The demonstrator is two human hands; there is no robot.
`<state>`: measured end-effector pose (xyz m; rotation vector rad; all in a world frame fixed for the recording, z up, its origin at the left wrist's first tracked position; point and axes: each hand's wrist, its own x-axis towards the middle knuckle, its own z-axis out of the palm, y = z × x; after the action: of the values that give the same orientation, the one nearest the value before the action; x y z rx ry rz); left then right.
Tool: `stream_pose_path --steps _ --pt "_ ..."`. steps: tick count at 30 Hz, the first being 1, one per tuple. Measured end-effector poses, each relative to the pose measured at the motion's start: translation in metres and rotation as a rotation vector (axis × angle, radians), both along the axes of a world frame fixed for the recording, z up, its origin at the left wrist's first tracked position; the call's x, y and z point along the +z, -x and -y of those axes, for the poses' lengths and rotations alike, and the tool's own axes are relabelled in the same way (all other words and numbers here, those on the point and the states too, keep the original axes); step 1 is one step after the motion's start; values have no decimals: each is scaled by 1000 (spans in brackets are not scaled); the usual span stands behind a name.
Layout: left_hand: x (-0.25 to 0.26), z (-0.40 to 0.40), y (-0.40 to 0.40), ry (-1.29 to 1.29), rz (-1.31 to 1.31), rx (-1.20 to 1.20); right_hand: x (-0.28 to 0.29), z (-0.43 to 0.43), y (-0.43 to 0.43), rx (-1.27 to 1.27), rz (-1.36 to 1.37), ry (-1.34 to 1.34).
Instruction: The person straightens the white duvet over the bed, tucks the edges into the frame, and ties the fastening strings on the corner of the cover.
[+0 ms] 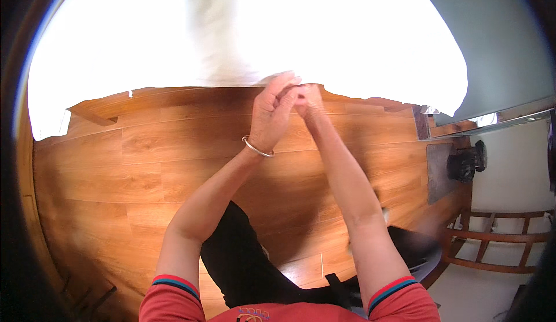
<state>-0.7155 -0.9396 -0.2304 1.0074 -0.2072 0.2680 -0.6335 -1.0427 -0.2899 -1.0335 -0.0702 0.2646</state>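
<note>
A large white cloth (304,30), so bright that most of its folds are lost, spreads before me, with a grey-shaded crease left of its middle. At its near edge my two hands meet. My left hand (271,111), with a silver-coloured bangle (258,147) at its wrist, has its fingers over or against the cloth's hem and its thumb against my right hand. My right hand (310,98) is blurred, with its fingers partly hidden behind the left. Whether either hand pinches the hem cannot be made out.
Wood-plank flooring (143,148) lies below, with a wooden rail (173,98) under the cloth. On the right are a grey mat (438,172), a black plastic-like bundle (462,165) and a wooden slatted frame (495,237). A grey-green wall or panel (495,48) stands beyond.
</note>
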Motion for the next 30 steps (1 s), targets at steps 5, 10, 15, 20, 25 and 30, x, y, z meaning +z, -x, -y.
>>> stream_pose_path --steps 5,10,15,20,25,30 --pt "11 -6 0 264 -272 89 -8 -32 2 -173 -25 -19" --pt "1 -20 6 394 -426 -10 -16 -37 11 -30 185 45" --pt "0 -31 9 212 -343 -115 -9 -12 5 233 241 137" --pt "2 -11 15 40 -195 -49 -17 0 17 244 289 -69" --pt "18 8 -11 92 -160 199 -13 5 27 205 237 -165" --pt "17 38 -21 153 -333 177 -8 14 24 188 227 -223"
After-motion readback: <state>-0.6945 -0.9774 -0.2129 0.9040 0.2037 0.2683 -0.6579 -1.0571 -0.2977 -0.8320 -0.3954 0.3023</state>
